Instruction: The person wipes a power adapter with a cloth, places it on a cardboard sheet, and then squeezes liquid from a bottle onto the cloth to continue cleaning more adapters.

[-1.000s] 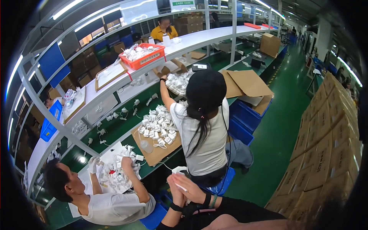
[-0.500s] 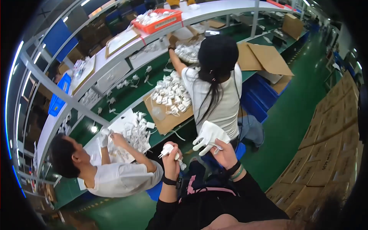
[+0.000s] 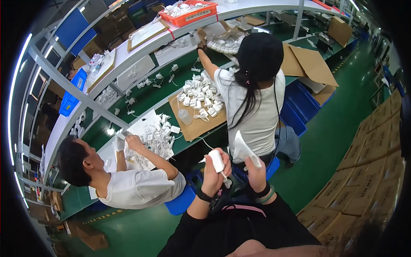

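Observation:
My left hand (image 3: 210, 177) is closed round a white power adapter (image 3: 217, 161), whose prongs point left and whose cable bundle hangs below my fingers. Close beside it, my right hand (image 3: 257, 175) pinches a white glove (image 3: 245, 150) that stands up from the fingers, seen partly edge-on. Beyond my hands, a heap of white adapters (image 3: 201, 96) lies on a cardboard sheet (image 3: 192, 130) on the bench. To its left is a pile of white adapters with cables (image 3: 156, 137).
One co-worker (image 3: 137, 188) sits at the left, hands on a white piece. Another co-worker (image 3: 257, 98) stands ahead, reaching left over the bench. Blue crates (image 3: 295, 105) stand right of them. Stacked cartons (image 3: 359, 171) line the right side. An orange basket (image 3: 188, 17) sits on the shelf.
My left hand has moved right and up, turning the adapter so its body shows. My right hand has come nearer to it, and the glove has swung from spread flat to edge-on.

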`<state>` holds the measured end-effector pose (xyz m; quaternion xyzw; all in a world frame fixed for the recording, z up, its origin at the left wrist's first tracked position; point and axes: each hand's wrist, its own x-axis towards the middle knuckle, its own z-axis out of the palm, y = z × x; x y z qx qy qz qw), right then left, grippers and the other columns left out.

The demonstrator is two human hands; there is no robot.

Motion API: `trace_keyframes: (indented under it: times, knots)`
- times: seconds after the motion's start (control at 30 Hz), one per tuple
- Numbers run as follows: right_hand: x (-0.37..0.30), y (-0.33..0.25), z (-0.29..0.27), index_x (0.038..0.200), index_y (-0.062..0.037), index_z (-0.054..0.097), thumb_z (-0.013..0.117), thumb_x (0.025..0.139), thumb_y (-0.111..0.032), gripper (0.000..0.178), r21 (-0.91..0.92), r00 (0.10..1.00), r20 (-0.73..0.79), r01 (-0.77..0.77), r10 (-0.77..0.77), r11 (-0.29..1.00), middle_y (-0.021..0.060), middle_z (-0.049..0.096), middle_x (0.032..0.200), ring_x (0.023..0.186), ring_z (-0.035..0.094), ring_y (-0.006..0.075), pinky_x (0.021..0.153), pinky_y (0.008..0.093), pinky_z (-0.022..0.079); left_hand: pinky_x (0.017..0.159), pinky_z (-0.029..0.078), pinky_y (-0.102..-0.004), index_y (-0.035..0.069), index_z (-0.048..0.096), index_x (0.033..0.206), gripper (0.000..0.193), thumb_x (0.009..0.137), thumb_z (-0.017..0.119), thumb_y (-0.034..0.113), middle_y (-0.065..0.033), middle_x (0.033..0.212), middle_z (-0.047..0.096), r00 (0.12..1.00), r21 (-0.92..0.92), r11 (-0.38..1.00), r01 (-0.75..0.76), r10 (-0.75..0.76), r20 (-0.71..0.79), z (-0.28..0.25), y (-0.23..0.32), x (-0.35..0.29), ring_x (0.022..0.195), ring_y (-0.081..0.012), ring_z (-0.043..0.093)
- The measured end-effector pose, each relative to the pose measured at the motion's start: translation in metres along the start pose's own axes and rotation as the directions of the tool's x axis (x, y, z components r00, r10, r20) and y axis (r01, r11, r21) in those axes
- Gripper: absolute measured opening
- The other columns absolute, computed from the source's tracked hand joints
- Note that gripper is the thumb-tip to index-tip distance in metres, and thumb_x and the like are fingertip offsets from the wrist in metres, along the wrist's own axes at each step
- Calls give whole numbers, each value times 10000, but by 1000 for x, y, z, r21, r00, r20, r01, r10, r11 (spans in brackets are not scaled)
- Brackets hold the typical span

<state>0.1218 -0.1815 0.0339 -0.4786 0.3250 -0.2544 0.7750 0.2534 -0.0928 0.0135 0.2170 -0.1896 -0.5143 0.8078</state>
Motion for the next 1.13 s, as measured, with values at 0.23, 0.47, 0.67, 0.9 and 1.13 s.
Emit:
trace_keyframes:
  times: [0.23,0.47,0.67,0.9,1.13]
  knots:
    - [-4,-4,23,1238,54,495,572,755,-59,502,-570,533,529,800,-660,188,228,499,1266,1217,460,367,1017,412,381,905,443,-330,99,431,1228,556,951,279,557,-67,1145,530,914,185,982,40,39,-404,-3,-32,1,1029,-183,525]
    - [-2,12,25,1293,31,455,514,818,-88,493,-568,499,625,819,-600,89,181,467,1330,1267,422,327,1052,405,339,1036,343,-376,68,350,1366,712,933,208,616,-86,1336,455,951,159,984,85,-32,-307,-24,-23,-5,1209,-237,453]
    - [6,9,26,1335,21,408,477,850,-80,500,-604,576,555,775,-600,185,151,411,1391,1319,353,305,1073,395,308,989,367,-336,101,364,1352,667,941,218,605,-70,1278,483,951,361,933,-6,117,-287,-18,-37,-7,1146,-208,484]
    - [1,19,33,1363,-10,385,449,879,-82,493,-513,543,610,826,-578,235,135,356,1434,1353,294,298,1099,392,262,988,356,-309,108,359,1355,628,960,209,573,-63,1280,478,909,470,881,-63,244,-337,-17,-36,-10,1146,-186,476]
    - [2,22,41,1384,-29,359,433,873,-65,517,-553,575,557,795,-600,248,124,328,1452,1366,267,294,1108,393,242,1030,313,-313,103,294,1396,636,965,209,562,-47,1337,431,949,451,892,-26,164,-270,-71,-25,-10,1211,-185,428]
